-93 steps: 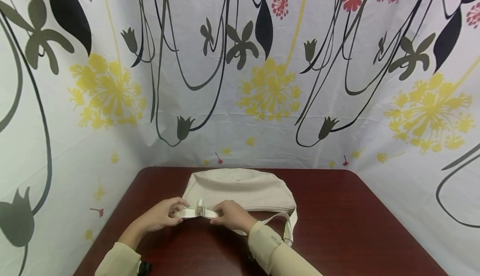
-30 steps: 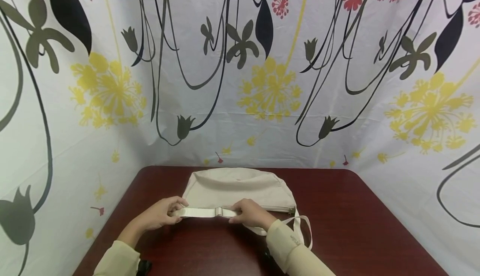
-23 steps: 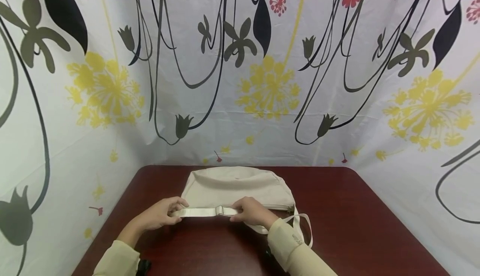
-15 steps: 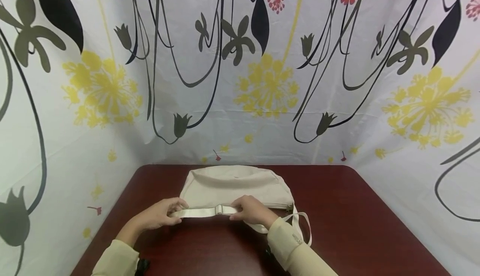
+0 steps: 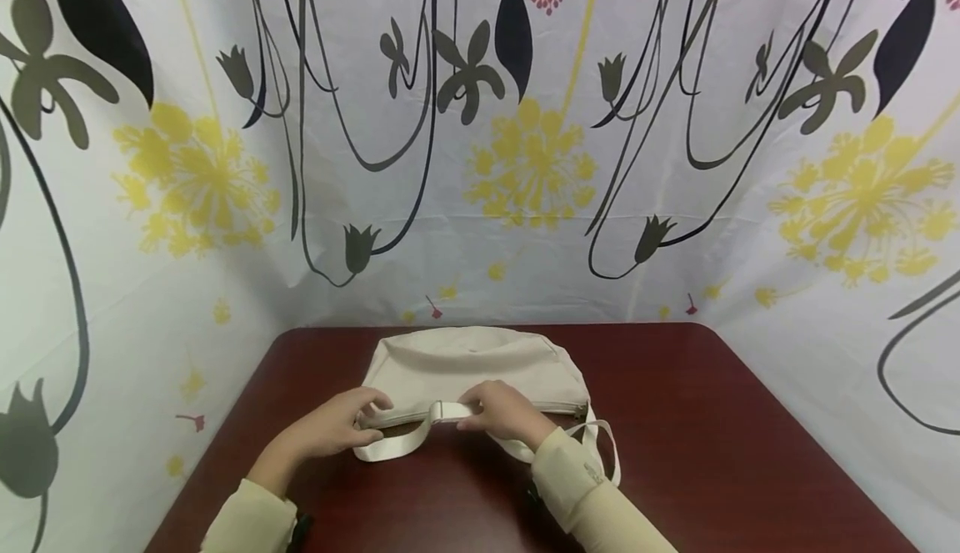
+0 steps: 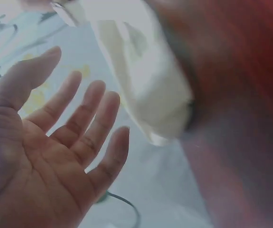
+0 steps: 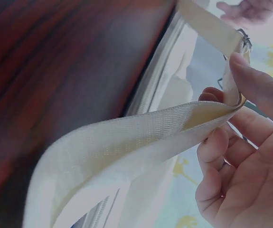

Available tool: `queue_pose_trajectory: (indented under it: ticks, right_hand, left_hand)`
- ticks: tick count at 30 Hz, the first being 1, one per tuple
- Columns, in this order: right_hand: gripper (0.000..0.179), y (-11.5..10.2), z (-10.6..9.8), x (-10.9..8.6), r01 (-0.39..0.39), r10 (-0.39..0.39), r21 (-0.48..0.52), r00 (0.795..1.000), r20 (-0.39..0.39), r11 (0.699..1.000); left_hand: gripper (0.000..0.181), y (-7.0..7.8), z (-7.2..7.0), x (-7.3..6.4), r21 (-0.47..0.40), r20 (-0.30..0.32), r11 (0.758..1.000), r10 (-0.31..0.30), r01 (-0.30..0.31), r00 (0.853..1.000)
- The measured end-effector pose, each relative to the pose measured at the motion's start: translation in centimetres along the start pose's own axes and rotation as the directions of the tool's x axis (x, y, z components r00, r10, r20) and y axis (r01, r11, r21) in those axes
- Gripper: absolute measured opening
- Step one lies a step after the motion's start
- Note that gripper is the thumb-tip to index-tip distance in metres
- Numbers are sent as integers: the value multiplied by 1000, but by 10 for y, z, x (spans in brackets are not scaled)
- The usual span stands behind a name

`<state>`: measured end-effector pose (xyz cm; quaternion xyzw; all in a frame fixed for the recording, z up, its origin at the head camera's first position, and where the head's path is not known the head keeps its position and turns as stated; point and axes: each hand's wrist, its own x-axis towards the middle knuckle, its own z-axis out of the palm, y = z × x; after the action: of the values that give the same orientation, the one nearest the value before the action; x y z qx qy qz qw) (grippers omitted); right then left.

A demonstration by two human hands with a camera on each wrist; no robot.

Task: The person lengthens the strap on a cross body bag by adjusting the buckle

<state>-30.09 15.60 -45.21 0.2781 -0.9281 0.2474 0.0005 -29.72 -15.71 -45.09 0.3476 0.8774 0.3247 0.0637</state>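
A cream fabric bag (image 5: 465, 365) lies on the dark red table, its zip along the near edge. My right hand (image 5: 506, 413) pinches the bag's webbing strap (image 7: 122, 137) between thumb and fingers, close beside the metal buckle (image 5: 436, 411). From the buckle, the strap's left part sags in a loop down toward the table. My left hand (image 5: 337, 426) is at the bag's left end with its fingers spread; in the left wrist view the palm (image 6: 46, 166) holds nothing, apart from the strap. The strap's other end curls at the bag's right corner.
The dark red table (image 5: 712, 453) extends to both sides of the bag and in front of it. A white cloth with printed flowers (image 5: 465, 269) hangs behind the table and along its left and right sides.
The left hand has let go of the strap, which was stretched straight between both hands and now droops on the left. Earlier, the right hand slid the buckle rightward along the strap.
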Motion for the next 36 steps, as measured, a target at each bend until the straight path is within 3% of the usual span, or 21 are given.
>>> queue_pose_trajectory:
  ticks: [5, 12, 15, 18, 24, 28, 36]
  right_hand:
    - [14, -2, -2, 0, 16, -16, 11, 1000, -3, 1000]
    - [13, -7, -8, -2, 35, -35, 43, 999, -7, 998]
    - [13, -9, -12, -2, 52, -52, 46, 999, -3, 998]
    - [12, -10, -15, -3, 64, -64, 66, 998, 7, 996]
    - [10, -11, -20, -5, 51, -53, 143, 999, 11, 988]
    - [8, -10, -21, -6, 56, -58, 153, 998, 10, 987]
    - [8, -5, -20, -3, 95, -101, 166, 994, 33, 982]
  left_hand:
    - [44, 23, 5, 14, 41, -23, 999, 1, 0, 1000]
    - [59, 39, 21, 37, 11, -33, 1000, -14, 14, 999]
    - [59, 45, 27, 45, 22, -28, 1000, 10, -10, 1000]
    - [48, 50, 31, 50, 45, -35, 998, 34, -33, 999]
    - [21, 55, 34, 57, 80, -95, 996, 39, -32, 995]
    - [20, 56, 36, 58, 63, -111, 997, 57, -51, 992]
    - [21, 53, 36, 55, 111, -82, 992, 64, -55, 995]
